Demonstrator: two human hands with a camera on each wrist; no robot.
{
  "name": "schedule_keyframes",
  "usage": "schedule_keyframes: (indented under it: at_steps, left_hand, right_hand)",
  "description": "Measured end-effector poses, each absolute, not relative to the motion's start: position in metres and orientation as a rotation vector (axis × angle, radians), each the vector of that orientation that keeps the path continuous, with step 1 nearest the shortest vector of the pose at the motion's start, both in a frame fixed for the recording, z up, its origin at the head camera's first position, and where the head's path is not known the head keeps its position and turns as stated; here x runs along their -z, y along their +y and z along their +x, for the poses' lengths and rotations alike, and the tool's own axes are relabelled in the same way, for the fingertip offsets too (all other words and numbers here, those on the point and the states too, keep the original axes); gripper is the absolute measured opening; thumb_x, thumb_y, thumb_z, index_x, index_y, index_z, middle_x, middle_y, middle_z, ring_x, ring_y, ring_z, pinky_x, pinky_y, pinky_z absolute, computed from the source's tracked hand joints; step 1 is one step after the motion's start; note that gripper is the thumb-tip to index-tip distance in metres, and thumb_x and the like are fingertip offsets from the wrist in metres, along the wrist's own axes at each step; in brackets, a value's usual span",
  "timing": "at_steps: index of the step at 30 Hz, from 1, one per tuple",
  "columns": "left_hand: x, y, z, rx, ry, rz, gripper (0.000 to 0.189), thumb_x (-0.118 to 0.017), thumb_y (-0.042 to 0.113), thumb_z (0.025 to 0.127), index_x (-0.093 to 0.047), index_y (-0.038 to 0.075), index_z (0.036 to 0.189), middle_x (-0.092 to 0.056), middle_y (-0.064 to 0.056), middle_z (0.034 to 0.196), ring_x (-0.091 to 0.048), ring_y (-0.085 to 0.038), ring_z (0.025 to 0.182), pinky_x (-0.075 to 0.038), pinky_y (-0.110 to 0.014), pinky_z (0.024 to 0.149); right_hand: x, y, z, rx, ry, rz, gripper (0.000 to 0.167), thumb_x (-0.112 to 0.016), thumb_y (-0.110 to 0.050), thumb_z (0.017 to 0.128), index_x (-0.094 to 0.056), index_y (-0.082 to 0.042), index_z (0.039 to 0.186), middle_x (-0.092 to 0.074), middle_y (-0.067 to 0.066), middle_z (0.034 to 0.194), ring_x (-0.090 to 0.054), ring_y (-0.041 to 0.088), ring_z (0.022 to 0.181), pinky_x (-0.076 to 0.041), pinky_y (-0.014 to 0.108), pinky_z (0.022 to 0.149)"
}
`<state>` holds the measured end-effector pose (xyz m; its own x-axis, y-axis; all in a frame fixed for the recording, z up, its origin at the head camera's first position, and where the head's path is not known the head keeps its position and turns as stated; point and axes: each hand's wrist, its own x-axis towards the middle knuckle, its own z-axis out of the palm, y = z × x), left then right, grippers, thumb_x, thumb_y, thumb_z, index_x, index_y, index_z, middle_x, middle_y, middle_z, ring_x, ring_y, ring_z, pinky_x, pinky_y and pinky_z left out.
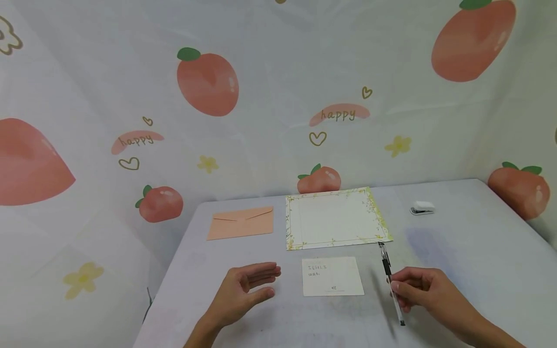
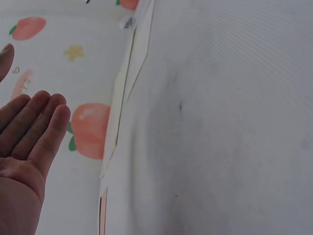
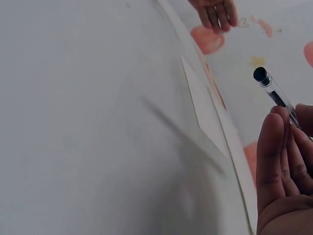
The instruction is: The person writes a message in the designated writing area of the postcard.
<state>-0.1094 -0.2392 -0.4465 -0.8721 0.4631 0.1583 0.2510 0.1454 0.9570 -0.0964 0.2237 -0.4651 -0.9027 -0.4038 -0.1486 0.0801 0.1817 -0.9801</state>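
Note:
My right hand (image 1: 424, 292) pinches a gel pen (image 1: 393, 292) with a clear barrel and black grip, held above the table. In the right wrist view the pen's black end (image 3: 261, 76) juts out past the fingers. To the left, my left hand (image 1: 245, 292) hovers with straight fingers and nothing in it; the left wrist view shows its palm (image 2: 24, 166). Between the hands lies a small white card (image 1: 332, 278) with a few handwritten marks. Behind that card is a larger sheet of paper (image 1: 332, 217) with a yellow-green floral border.
A peach-coloured envelope (image 1: 241, 223) lies at the back left of the table (image 1: 243, 333). A small white stapler (image 1: 422, 208) sits at the back right. Behind the table hangs a white cloth (image 1: 261, 145) printed with peaches, flowers and hearts.

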Motion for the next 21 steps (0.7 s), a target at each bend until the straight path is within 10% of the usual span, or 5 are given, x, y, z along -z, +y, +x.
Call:
schedule_keyframes:
  at_steps: [21]
  left_hand:
    - [0.453, -0.231, -0.109, -1.845, 2.155, 0.746, 0.045, -0.074, -0.002, 0.101, -0.062, -0.014, 0.143, -0.068, -0.038, 0.137, -0.072, -0.047, 0.126, -0.056, -0.056, 0.106]
  right_hand:
    - [0.478, 0.216, -0.113, 1.525, 2.331, -0.114, 0.033, -0.076, -0.025, 0.104, -0.076, 0.003, 0.122, -0.076, 0.007, 0.087, -0.069, 0.014, 0.074, -0.062, 0.030, 0.068]
